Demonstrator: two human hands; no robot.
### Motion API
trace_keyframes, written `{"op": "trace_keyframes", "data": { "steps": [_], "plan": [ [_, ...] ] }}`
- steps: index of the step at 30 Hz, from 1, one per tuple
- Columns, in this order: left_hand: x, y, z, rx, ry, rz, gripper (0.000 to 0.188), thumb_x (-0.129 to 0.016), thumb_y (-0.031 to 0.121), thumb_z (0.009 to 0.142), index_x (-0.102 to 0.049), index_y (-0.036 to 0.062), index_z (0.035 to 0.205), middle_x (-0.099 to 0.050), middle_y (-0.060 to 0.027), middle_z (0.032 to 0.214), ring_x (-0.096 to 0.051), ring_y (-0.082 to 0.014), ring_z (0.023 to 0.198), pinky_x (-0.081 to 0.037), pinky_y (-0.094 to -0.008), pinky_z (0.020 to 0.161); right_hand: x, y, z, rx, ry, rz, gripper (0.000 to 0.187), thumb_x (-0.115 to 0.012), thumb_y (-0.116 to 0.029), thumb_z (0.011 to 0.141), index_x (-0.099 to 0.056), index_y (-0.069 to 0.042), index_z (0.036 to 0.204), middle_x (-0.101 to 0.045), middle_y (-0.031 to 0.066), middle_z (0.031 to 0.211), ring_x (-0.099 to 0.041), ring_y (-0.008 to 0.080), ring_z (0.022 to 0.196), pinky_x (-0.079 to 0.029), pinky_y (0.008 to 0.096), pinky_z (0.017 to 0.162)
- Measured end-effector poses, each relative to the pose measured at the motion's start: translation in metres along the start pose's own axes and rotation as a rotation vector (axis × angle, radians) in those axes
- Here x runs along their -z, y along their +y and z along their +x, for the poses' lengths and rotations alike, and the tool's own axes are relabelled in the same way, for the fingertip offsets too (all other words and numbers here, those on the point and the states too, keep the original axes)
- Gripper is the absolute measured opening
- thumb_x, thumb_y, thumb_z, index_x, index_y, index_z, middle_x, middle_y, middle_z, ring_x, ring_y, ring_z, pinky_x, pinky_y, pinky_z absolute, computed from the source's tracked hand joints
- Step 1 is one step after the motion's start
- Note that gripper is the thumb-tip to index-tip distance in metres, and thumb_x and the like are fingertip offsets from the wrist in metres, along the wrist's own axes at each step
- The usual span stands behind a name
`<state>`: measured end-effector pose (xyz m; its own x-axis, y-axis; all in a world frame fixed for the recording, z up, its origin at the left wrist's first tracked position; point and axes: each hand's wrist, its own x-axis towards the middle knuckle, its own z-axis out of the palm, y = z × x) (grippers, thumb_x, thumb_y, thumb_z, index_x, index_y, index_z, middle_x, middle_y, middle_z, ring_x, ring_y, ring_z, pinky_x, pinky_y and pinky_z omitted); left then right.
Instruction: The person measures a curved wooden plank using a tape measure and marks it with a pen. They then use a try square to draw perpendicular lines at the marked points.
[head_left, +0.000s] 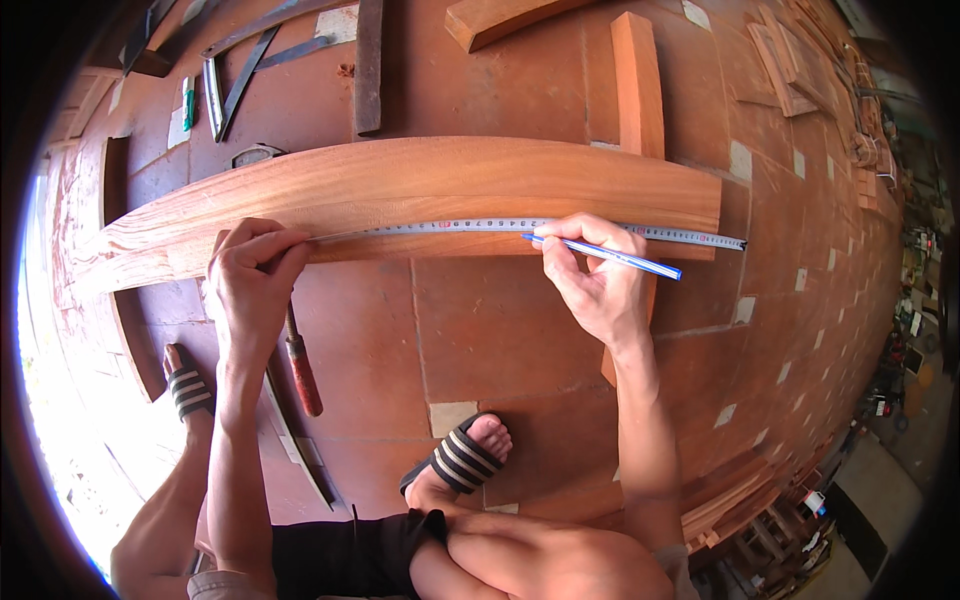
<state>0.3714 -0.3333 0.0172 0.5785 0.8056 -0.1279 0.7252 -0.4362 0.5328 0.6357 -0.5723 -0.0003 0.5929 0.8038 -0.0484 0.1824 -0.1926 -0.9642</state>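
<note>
My left hand [252, 275] is pinching measuring tape [480, 225], right hand [608, 300] gripping ballpoint pen [640, 262]; wooden plank [450, 172] is lying lengthwise left-to-right beneath my fingertips, straight end nearer right hand.

Covered, cropped or too small to read

The right hand [598, 280] covers a stretch of the tape [430, 228], whose finest marks are too small to read; past the left hand [250, 275] the tape is lost to view. Whether the pen [615, 257] touches the tape cannot be told. The board [450, 180] hides the middle of a beam [640, 90] and part of a metal tool [256, 153]. The top edge crops a timber [500, 22]. Clutter [908, 365] at far right is too small to identify.
</note>
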Motion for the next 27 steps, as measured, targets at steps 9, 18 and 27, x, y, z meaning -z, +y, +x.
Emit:
{"op": "trace_keyframes", "data": {
  "steps": [9,18,27],
  "plan": [
    [0.0006,-0.0024,0.0025,0.032,-0.016,0.010,0.016,-0.085,0.014,0.086,-0.087,0.0079,0.100,-0.076,-0.0026,0.100,-0.069,-0.0203,0.095,-0.057,-0.0344,0.088,0.0028,-0.0013,0.0029,-0.042,-0.014,0.048,0.009,-0.073,-0.001,0.097,-0.076,0.007,0.099,-0.078,0.0110,0.084,-0.073,0.0113,0.077,-0.062,0.0280,0.071],
    [0.0007,-0.0045,0.0034,0.031,-0.025,0.002,0.016,-0.086,0.015,0.086,-0.086,0.0071,0.100,-0.076,-0.0030,0.100,-0.070,-0.0216,0.095,-0.056,-0.0349,0.089,0.0035,-0.0008,0.0023,-0.065,-0.027,0.074,0.008,-0.074,-0.001,0.097,-0.076,0.007,0.099,-0.079,0.0112,0.085,-0.074,0.0114,0.078,-0.062,0.0280,0.071],
    [0.0005,-0.0077,0.0048,0.020,-0.031,0.008,0.016,-0.087,0.016,0.085,-0.087,0.0081,0.099,-0.077,-0.0034,0.100,-0.072,-0.0223,0.095,-0.057,-0.0354,0.089,0.0039,-0.0027,0.0027,-0.059,-0.032,0.059,0.007,-0.074,0.001,0.097,-0.076,0.007,0.099,-0.079,0.0116,0.087,-0.075,0.0119,0.080,-0.063,0.0288,0.073]
  ]
}}
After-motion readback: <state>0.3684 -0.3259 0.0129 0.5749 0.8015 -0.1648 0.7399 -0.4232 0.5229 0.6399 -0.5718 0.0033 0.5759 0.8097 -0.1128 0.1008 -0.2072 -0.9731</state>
